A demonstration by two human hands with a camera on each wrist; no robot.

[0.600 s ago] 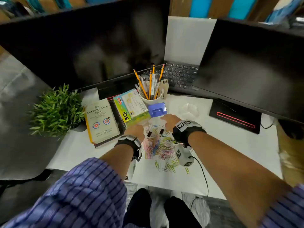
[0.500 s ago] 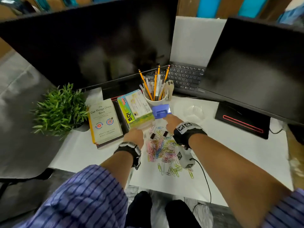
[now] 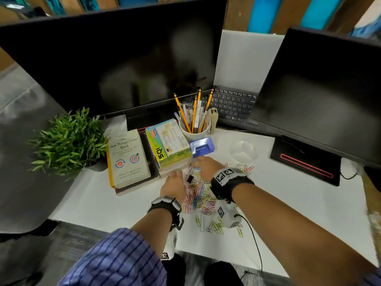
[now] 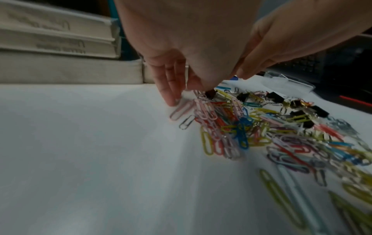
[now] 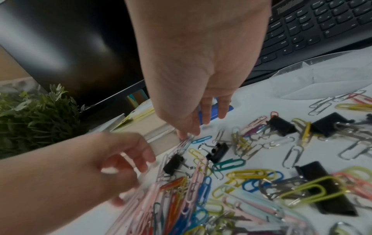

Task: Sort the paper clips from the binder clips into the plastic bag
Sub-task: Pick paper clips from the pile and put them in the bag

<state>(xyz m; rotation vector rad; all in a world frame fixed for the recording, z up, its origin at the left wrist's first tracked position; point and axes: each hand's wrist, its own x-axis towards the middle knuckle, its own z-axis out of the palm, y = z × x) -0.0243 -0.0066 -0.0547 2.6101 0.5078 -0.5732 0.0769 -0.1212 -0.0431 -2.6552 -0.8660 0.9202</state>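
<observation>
Now, hands: both reach down over the far left edge of the clip heap, close together but apart.
Left hand (image 3: 174, 185): fingers (image 4: 168, 89) pointing down and loosely bent, one tip touching a pale pink paper clip (image 4: 180, 109) lying flat at the heap's edge; nothing is gripped.
Right hand (image 3: 206, 166): fingers (image 5: 205, 114) hang down fairly straight, tips at the thin silver and pink clips by the book stack; whether a clip is pinched I cannot tell, the tips being blurred.
Paper clips: a loose heap of coloured wire paper clips (image 3: 201, 200) in pink, yellow, blue, red and green spreads on the white desk top (image 3: 103, 203) between the two wrists.
Binder clips: small black binder clips (image 5: 218, 152) with silver handles lie mixed into the heap's far part, one just beside the left fingertips.
Plastic bag: a clear plastic bag (image 3: 244, 151) lies flat beyond the heap to the right, near the dark monitor base (image 3: 305, 164).
Around: a stack of pale books (image 3: 127, 157) sits left of the heap; a white cup of yellow pencils (image 3: 193, 124) and a small blue plastic tray (image 3: 202, 146) stand behind it; a green potted plant (image 3: 68, 141) is far left.
</observation>
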